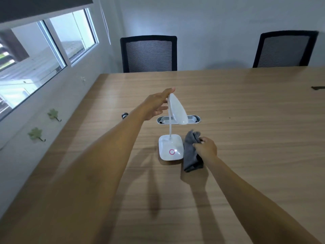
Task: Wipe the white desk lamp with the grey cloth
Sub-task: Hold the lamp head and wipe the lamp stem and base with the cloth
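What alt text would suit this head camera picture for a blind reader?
A person's left hand holds the head of a white desk lamp on a wooden table, while the right hand grips a grey cloth beside its base.

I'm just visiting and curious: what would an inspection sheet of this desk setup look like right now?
Surface: wooden table, with a metal tray set into it.
Job's things: white desk lamp standing upright; grey cloth lying beside its base.
Clutter: small dark object near the left edge; dark item at the far right.
Hands: left hand holds the lamp head; right hand grips the cloth.
Cables: nothing seen.
Surroundings: two black chairs, window, leaf-shaped wall hooks.
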`<action>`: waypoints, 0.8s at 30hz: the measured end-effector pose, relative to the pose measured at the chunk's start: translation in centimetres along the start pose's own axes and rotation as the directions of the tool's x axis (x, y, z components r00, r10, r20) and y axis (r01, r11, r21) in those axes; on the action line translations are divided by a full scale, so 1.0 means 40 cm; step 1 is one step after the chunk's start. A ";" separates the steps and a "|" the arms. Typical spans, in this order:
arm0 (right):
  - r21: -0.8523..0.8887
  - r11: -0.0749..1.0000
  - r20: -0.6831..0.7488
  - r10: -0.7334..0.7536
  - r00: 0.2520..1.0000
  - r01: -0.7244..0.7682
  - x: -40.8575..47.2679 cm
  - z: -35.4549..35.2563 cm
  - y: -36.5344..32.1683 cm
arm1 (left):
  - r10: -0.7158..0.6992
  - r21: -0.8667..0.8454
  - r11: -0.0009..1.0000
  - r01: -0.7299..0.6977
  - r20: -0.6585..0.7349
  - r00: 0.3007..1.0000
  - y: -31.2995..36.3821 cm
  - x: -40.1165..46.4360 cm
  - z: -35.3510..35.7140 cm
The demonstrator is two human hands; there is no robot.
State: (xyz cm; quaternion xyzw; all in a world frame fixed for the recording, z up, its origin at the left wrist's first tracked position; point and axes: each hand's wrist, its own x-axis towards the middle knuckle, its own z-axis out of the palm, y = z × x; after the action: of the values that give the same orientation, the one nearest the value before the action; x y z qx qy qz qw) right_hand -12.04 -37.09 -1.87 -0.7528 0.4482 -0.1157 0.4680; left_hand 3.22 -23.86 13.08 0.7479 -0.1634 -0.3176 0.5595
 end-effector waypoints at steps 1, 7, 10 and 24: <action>0.033 0.999 -0.006 -0.015 1.000 0.015 -0.006 0.008 -0.010 | 0.001 0.002 1.000 -0.001 -0.002 1.000 -0.001 0.001 0.000; 0.086 0.996 0.178 -0.038 0.983 0.023 -0.048 0.108 -0.029 | 0.008 0.000 1.000 -0.008 -0.012 1.000 -0.004 0.001 -0.001; -0.059 0.998 0.083 0.012 0.997 -0.007 -0.034 0.078 -0.003 | 0.008 -0.005 1.000 -0.008 -0.017 1.000 -0.005 0.001 -0.002; -0.103 0.994 0.074 0.042 0.996 -0.034 0.003 0.081 -0.041 | 0.019 0.004 1.000 -0.019 -0.033 0.999 -0.007 -0.002 0.001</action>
State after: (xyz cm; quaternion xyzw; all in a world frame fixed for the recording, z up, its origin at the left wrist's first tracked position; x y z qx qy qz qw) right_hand -9.13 -34.96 -2.28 -0.7709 0.4495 -0.0548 0.4480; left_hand 3.10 -23.74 12.84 0.7526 -0.1619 -0.2995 0.5636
